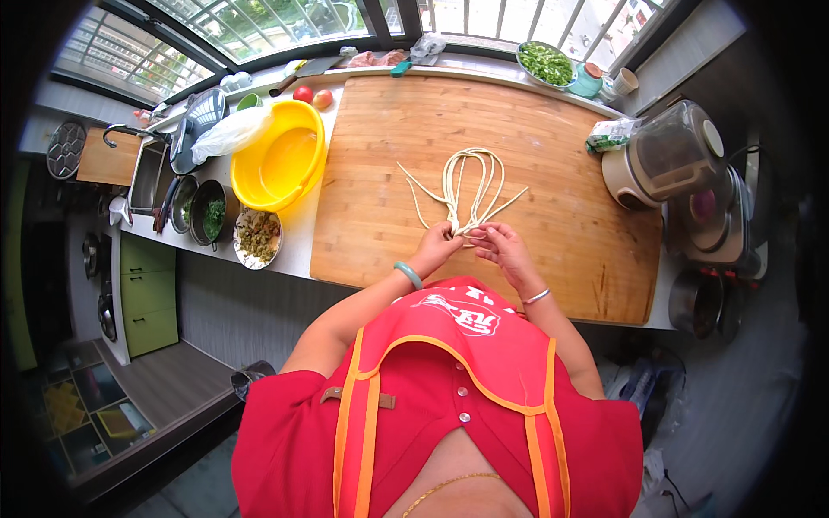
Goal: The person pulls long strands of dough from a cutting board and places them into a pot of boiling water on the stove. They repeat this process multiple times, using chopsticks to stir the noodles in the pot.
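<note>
Long cream-coloured dough strands (447, 188) lie in loops on a large wooden board (550, 259), with several loose ends spread to both sides. My left hand (439, 249) grips the bundle where the strands gather near the front of the board. Close beside it, my right hand (508, 254) pinches strands at the same gathered place between thumb and fingertips, its other fingers loosely curled. Exactly how the strands cross there is partly hidden by my fingers.
Left of the board stand a yellow basin (278, 162), a patterned bowl of chopped food (258, 238) and a pot of greens (208, 213). At the right is a blender-like appliance (673, 155). Chopped greens fill a bowl (547, 63) by the window; two tomatoes (303, 94) sit back left.
</note>
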